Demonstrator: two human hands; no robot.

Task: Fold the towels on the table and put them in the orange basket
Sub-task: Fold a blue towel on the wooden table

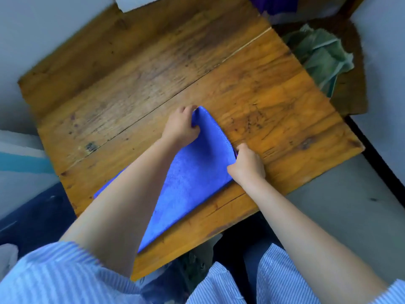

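Head view: fuzzy blue towel (192, 178) flat on worn, grainy wooden table (135, 69), far corners pinched in curled left hand (180, 126) and right hand (246, 164); crumpled green cloth (320, 55) beyond table edge.

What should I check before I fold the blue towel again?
1. Left hand grips the towel's far corner: ok.
2. Right hand pinches the other corner: ok.
3. Towel lies flat on the table: ok.
4. Near edge stays on the table: not ok, it hangs over.
5. Orange basket close by: cannot tell, not in view.
6. More towels waiting: a green cloth lies beyond the table.
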